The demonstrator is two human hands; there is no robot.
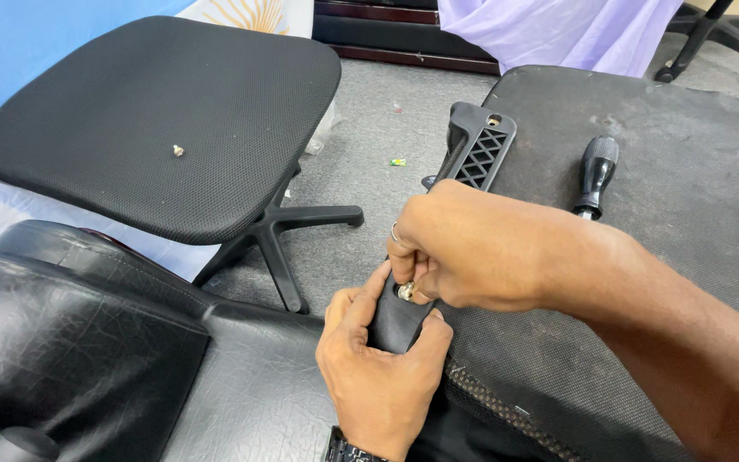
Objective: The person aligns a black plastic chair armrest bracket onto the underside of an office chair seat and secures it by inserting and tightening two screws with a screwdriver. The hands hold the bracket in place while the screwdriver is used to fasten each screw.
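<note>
Bare forearms, no sleeves; dark wristwatch (345, 448) on L wrist, ring (393, 232) on R finger.

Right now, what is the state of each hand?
Left hand: closed, gripping the black plastic armrest bracket.
Right hand: closed, pinching a small silver screw.

left hand (378, 376): enters from bottom edge, back of hand up, fingers pointing away from the camera. Thumb and forefinger spread in a V, clamped around something narrow between them.
left wrist: straight; a dark band sits at it, cut off by the frame edge.
right hand (464, 248): comes in from the right, knuckles up, curled over and just above the left hand.
right fingers (408, 278): thumb and forefinger pinched together at the tips; ring on one finger.
right forearm: bare, runs diagonally from lower right corner.
</note>
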